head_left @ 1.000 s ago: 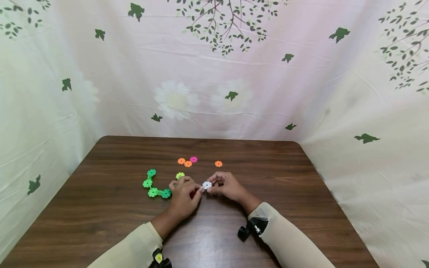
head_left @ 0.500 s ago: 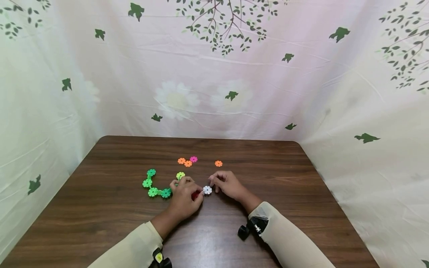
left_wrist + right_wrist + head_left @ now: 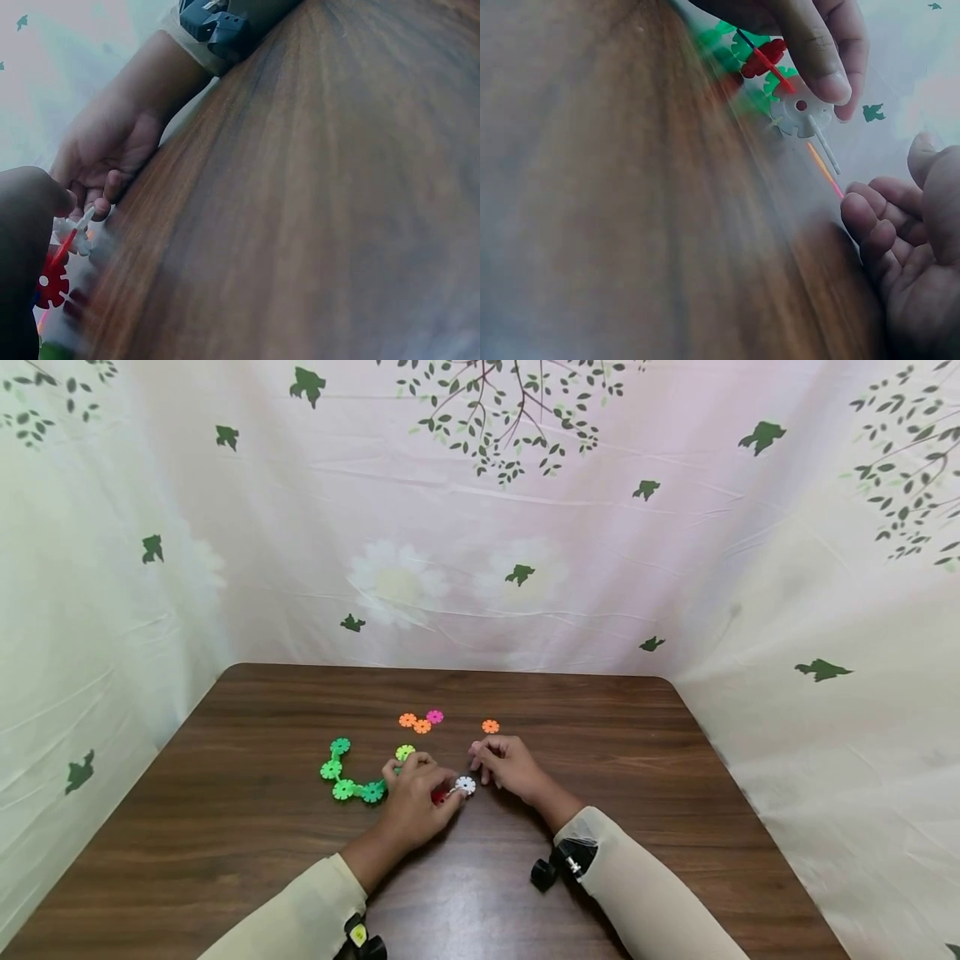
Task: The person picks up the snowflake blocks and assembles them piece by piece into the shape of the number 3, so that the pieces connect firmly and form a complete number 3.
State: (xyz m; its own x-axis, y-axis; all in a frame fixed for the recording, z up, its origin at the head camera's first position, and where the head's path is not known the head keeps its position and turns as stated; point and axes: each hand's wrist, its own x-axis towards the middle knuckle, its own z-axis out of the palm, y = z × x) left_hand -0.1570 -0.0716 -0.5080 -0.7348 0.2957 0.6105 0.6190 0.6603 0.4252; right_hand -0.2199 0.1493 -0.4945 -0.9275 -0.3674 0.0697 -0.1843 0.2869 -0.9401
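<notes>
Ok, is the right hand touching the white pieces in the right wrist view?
No, a gap shows between the right hand and the white pieces.

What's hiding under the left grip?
Part of a red disc peeks out from the left grip, and the green chain reaches its edge. Anything fully covered there can't be seen.

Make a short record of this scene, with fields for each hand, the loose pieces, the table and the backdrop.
Left hand: pinches the white disc
Right hand: close to the white disc, fingers loosely curled, no piece visible in it
Red disc: beside the white disc, partly hidden
Green discs: chained, left of the left hand
Beyond the hands: two orange discs, a pink disc, a separate orange disc
Table: brown wood grain
Backdrop: pale printed cloth
</notes>
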